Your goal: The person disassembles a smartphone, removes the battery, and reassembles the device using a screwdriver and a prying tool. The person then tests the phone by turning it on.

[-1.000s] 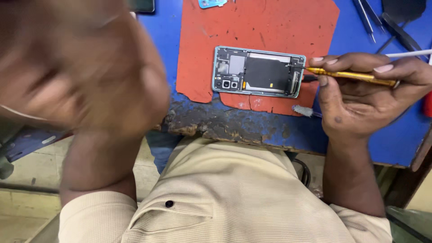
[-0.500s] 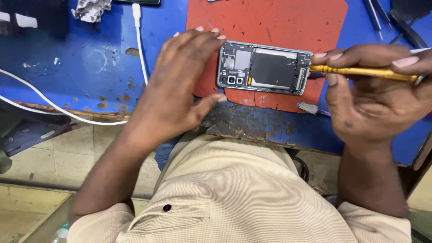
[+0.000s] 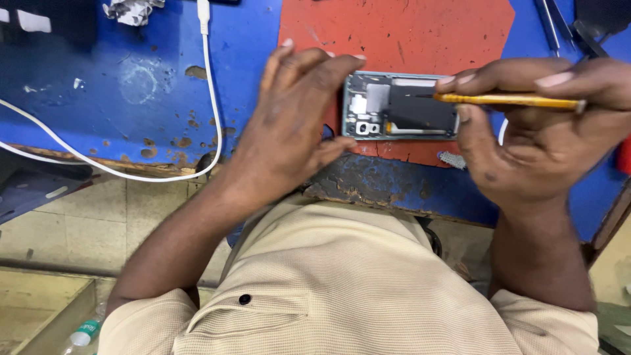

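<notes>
Two hands work—left hand [image 3: 296, 125] steadies an opened phone [image 3: 399, 105], right hand [image 3: 532, 125] grip clamped on a slim yellow tool [image 3: 506, 100].

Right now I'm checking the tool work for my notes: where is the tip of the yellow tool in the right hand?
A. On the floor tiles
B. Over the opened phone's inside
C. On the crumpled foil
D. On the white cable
B: the yellow tool in the right hand points its tip over the opened phone, which the left hand steadies on the red mat.

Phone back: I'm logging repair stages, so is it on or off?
Off. The phone lies with its inner parts bare: camera block, dark battery, frame.
</notes>
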Demonstrator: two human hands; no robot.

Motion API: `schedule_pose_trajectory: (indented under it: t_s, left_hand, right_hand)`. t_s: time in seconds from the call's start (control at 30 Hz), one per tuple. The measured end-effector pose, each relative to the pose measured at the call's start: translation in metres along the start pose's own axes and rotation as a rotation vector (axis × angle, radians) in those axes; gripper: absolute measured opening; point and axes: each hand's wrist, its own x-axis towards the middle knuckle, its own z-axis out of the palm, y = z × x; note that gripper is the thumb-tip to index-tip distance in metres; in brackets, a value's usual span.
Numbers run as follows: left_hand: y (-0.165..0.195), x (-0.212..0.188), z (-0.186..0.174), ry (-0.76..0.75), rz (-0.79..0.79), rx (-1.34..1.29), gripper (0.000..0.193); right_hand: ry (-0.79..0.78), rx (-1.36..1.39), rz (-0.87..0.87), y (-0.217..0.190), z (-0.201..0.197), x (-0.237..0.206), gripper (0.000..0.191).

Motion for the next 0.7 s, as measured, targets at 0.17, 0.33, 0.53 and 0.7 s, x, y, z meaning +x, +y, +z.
schedule_pose_trajectory:
  t_s: [0.17, 0.33, 0.53, 0.7]
  left_hand:
    - [0.004, -0.003, 0.009, -0.021, -0.043, -0.036, 0.095]
    - [-0.001, -0.005, 0.010, -0.028, -0.045, -0.014, 0.098]
    - [-0.006, -0.005, 0.012, -0.021, -0.039, -0.012, 0.099]
    - [-0.007, -0.004, 0.013, -0.019, -0.039, -0.010, 0.099]
  right_hand:
    - [-0.070, 0.083, 0.016, 0.001, 0.016, 0.014, 0.036]
    - [-0.126, 0.011, -0.008, 0.004, 0.030, 0.018, 0.039]
    - [-0.148, 0.038, 0.032, 0.006, 0.035, 0.018, 0.039]
    - [-0.172, 0.007, 0.024, 0.010, 0.036, 0.017, 0.035]
